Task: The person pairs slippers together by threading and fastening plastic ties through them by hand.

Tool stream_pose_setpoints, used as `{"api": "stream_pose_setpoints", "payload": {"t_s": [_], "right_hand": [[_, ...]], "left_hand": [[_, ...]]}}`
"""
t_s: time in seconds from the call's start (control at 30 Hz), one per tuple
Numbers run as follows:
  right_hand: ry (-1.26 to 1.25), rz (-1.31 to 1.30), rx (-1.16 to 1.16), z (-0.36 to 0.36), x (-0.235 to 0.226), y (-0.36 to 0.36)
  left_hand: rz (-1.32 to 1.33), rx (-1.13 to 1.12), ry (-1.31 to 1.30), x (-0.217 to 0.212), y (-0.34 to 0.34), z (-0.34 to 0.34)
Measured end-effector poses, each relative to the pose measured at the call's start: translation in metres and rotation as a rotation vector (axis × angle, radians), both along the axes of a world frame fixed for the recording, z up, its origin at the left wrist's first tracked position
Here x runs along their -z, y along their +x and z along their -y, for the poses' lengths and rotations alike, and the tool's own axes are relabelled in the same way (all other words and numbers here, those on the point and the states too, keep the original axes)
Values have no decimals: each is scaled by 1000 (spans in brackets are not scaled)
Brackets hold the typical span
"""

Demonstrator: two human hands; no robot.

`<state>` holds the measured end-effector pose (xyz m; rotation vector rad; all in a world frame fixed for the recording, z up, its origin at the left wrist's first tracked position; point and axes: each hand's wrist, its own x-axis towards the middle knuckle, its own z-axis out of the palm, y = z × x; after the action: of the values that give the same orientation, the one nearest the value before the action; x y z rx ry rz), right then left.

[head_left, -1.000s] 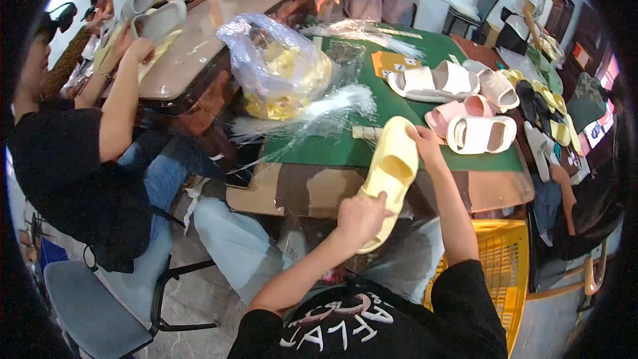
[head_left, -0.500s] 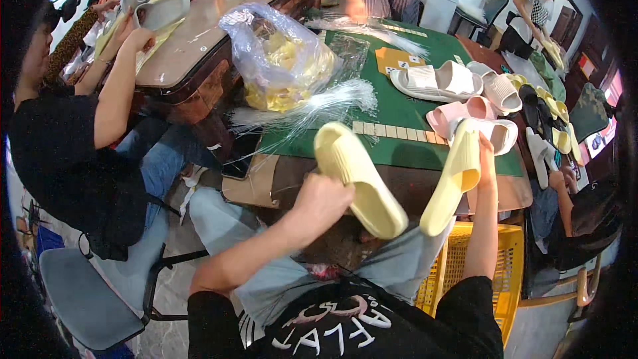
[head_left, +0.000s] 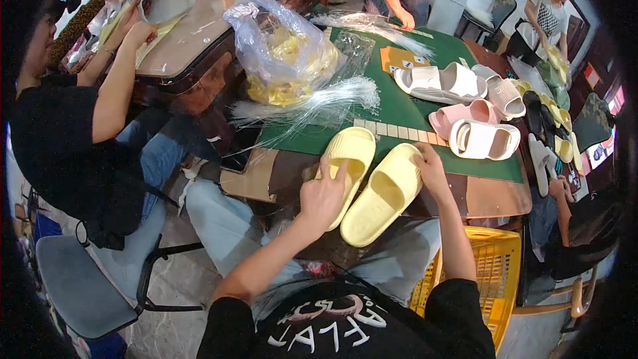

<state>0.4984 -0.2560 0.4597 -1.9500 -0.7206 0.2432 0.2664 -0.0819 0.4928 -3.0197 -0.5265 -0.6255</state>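
Over my lap, at the table's near edge, two pale yellow slide slippers lie side by side with their ribbed straps pointing away from me. My left hand grips the left slipper by its side, fingers bent over the edge near the strap. On the other side, my right hand holds the right slipper at its strap, which sits close to the hand. The insoles face up, and the slippers' heels are toward me. My left hand covers part of the left slipper's inner side.
A translucent bag with yellow pieces and bundles of clear strands lie on the green tabletop. White slides and a pink slide stand at the right. Below is a yellow crate. A co-worker sits at the left.
The two slippers have come together from apart and turned so their insoles face up. My right hand has moved inward and down; my left hand has shifted onto the left slipper's side.
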Motion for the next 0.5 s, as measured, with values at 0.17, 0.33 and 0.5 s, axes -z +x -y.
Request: {"api": "stream_pose_setpoints", "payload": {"t_s": [0.17, 0.33, 0.5], "right_hand": [[146, -124, 13, -14, 9, -21], [135, -55, 13, -22, 4, -46], [235, -314, 61, -13, -26, -60]], "left_hand": [[12, 21, -219, 13, 11, 21], [148, 51, -222, 28, 35, 8], [239, 144, -156, 4, 17, -18]]}}
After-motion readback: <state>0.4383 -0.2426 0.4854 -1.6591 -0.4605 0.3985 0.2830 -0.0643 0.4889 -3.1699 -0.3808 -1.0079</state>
